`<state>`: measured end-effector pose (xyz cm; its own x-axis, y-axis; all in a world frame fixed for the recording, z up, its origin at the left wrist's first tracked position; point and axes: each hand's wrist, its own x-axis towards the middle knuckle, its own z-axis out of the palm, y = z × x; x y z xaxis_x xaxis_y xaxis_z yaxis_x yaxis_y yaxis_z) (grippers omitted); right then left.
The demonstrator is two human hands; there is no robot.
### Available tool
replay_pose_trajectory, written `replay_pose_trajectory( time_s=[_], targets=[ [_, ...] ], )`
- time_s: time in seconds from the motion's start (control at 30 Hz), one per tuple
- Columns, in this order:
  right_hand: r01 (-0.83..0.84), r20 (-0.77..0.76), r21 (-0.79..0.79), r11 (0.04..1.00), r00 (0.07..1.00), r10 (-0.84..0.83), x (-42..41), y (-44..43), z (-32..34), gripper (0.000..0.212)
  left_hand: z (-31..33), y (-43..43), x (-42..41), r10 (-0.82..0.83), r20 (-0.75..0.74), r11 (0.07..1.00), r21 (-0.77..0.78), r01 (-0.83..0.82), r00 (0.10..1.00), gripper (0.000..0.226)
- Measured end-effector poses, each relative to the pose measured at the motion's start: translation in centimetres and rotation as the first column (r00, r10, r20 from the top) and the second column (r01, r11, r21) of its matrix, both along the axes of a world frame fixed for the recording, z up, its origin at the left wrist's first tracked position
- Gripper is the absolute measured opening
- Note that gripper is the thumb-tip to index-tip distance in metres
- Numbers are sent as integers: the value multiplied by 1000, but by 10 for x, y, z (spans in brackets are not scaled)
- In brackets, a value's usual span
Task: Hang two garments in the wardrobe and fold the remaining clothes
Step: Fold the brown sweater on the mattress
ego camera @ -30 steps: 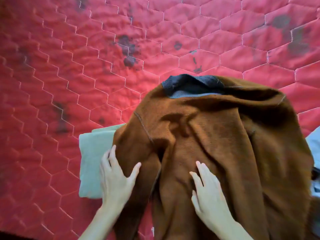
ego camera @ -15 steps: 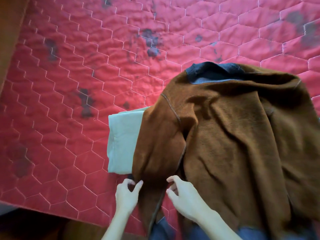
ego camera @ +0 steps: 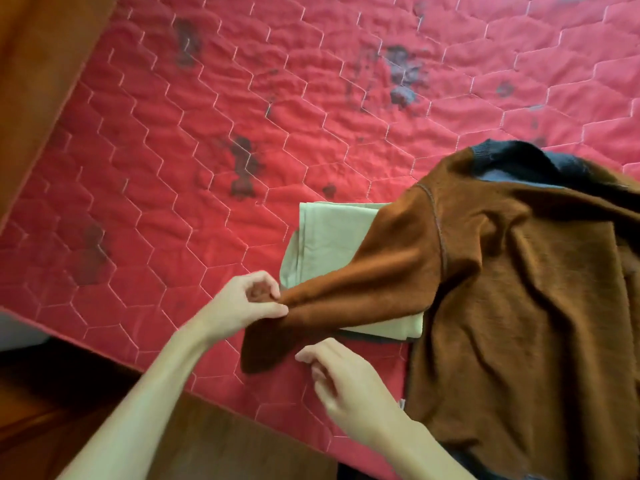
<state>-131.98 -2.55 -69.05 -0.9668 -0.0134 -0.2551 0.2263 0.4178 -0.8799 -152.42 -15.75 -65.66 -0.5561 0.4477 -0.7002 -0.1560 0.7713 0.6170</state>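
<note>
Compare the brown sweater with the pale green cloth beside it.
The brown sweater is spread loose and rumpled; the pale green cloth is folded flat into a neat rectangle. The sweater is far larger and its sleeve lies across the cloth. The left hand pinches the sweater's sleeve; nothing grips the cloth. Both lie on the red quilt.

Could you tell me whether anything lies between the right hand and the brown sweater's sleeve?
Nothing visible does: the right hand hovers open beside the sleeve, which the left hand pinches at its end.
</note>
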Motion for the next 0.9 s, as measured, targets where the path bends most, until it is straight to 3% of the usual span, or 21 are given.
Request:
replay_pose_trajectory(
  time_s=[0.1,0.2,0.27,0.4,0.5,0.63,0.77,0.83,0.9],
  targets=[
    [10,-44,30,1000,999,-9,-34,2,8,30,13,-12,-30,-53,-134,998,-25,50,990,36],
    [12,-18,85,996,1000,-10,-66,2,5,33,-21,-37,-40,-168,-283,952,-295,81,944,28],
    [-7,-8,110,994,1000,8,-81,0,0,35,-52,-59,-40,-174,-344,925,-377,34,923,27],
    [-94,38,157,983,995,89,-97,-4,-13,33,-113,-99,-30,-241,-249,842,-534,74,938,81],
    [-130,67,169,977,991,120,-97,-6,-25,32,-137,-98,-26,-351,-459,829,-558,43,816,106],
    [-162,97,204,965,985,145,-90,-5,-37,31,-156,-86,-35,-543,-564,819,-520,243,622,88],
    [-163,149,211,964,980,133,-83,-1,-40,27,-152,-92,-41,-340,-660,939,-270,211,670,37],
    [-159,154,208,965,980,128,-81,3,-37,26,-133,-95,-44,-249,-558,967,-194,167,791,28],
    [-131,136,196,972,985,105,-85,5,-32,25,-126,-114,-52,-113,-388,983,-178,46,915,37]
  ],
)
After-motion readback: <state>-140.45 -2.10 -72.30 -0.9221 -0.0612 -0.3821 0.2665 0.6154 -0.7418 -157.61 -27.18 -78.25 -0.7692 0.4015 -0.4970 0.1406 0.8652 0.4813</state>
